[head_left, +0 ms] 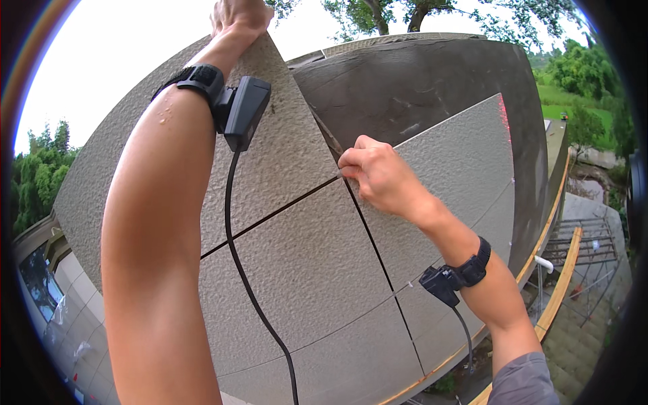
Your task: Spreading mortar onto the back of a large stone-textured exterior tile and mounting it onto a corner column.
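Textured grey wall tile, upper left, above a dark joint; left hand at its top edge, finger spread cannot be told; right hand, thumb and fingertips pressed together at its lower right corner, contents unclear

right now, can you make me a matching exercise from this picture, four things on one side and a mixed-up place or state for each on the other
Things
1. left hand
2. right hand
3. long black cable
4. upper right slab

Places and states
A. where the dark joints meet
B. has red marks along one edge
C. at the top of the upper left slab
D. hangs from the wrist box

Pairs: 1-C, 2-A, 3-D, 4-B
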`<move>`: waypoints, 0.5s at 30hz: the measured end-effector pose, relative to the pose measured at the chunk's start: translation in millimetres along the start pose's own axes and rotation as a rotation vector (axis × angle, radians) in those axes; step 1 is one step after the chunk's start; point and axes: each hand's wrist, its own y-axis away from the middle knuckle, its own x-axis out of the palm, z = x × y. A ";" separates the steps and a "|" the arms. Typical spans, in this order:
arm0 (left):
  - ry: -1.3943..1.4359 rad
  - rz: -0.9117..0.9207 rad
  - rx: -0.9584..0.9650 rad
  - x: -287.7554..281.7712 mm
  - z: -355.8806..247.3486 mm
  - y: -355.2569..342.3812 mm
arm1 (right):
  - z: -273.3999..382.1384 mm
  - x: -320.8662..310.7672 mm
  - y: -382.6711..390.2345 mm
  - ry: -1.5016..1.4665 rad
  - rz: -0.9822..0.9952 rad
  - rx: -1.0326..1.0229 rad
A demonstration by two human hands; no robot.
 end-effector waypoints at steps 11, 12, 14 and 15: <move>-0.045 -0.037 0.018 8.2 5.3 -2.2 | 0.9 4.5 -0.1 0.083 -0.023 0.021; -0.045 -0.025 0.012 7.4 4.3 -2.8 | 0.2 4.5 0.3 0.084 -0.024 0.022; -0.043 -0.014 0.007 7.0 2.0 -2.8 | -2.1 4.7 1.0 0.072 -0.035 0.004; -0.046 -0.026 0.007 7.4 2.2 -3.1 | -1.5 3.7 0.9 0.073 -0.036 0.004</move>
